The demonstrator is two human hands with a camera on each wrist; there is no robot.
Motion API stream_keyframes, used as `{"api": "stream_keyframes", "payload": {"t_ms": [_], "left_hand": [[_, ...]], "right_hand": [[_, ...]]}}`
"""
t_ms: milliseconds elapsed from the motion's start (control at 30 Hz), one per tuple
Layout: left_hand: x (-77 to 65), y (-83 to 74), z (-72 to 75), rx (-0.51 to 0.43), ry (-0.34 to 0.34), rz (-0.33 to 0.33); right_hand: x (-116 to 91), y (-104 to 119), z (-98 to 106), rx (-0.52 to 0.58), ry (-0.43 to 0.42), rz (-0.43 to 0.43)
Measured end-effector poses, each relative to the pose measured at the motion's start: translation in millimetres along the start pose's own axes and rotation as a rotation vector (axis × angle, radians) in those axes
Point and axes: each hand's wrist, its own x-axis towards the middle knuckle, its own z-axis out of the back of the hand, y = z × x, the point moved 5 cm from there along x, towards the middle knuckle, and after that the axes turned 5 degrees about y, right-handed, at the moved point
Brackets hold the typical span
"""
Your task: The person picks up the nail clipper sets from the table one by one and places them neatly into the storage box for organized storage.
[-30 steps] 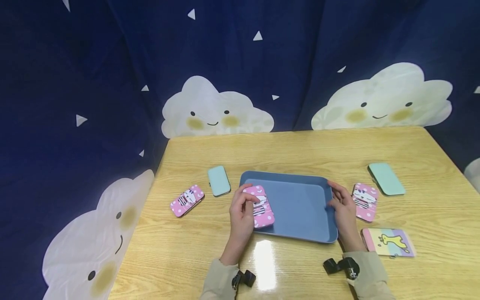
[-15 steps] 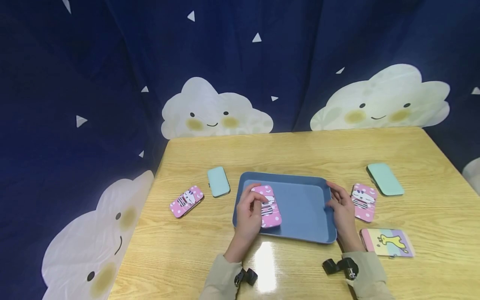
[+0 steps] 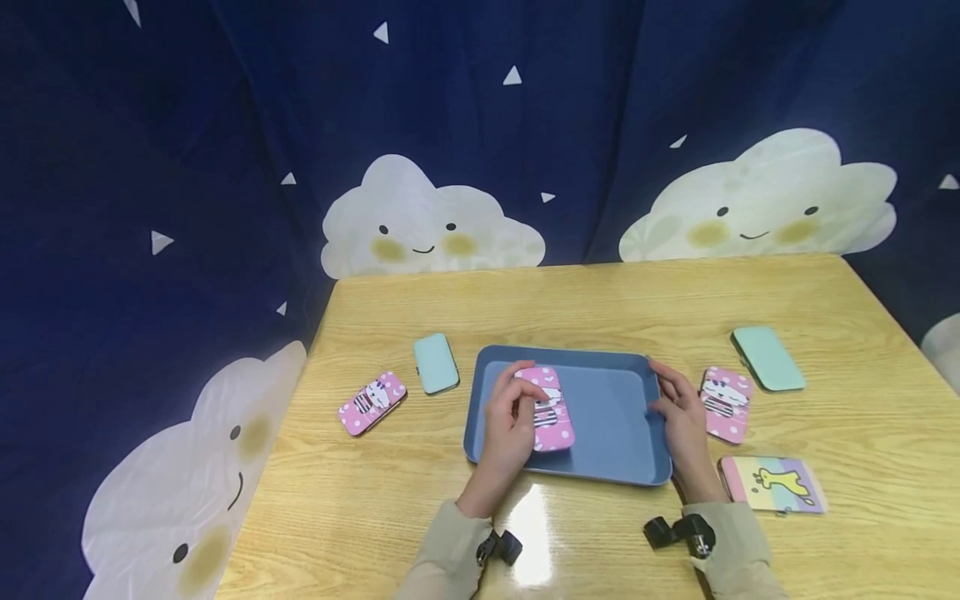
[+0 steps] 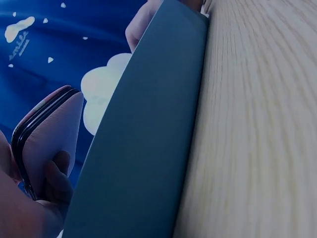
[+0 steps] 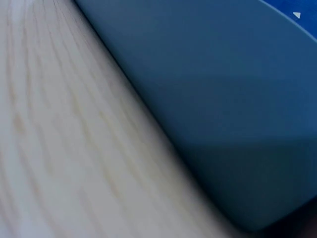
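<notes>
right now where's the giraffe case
In the head view, the giraffe case lies on the table at right, beside the person's right sleeve and just below a pink case in the picture.

A closed, pink, rounded-rectangular case (image 3: 557, 433) with white dots, a striped cartoon figure and a dark seam tilts in the left hand (image 3: 508, 427) over the left half of a shallow blue rectangular tray (image 3: 615, 417), lying flat, well in from the counter's (image 3: 360, 500) far edge.
</notes>
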Motion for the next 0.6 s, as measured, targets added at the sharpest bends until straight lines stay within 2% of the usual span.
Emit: {"api": "stream_keyframes", "payload": {"t_ms": [600], "left_hand": [[0.3, -0.1, -7.6, -0.017, 0.009, 0.001]], "right_hand": [[14, 2, -2, 0.010, 0.024, 0.035]]}}
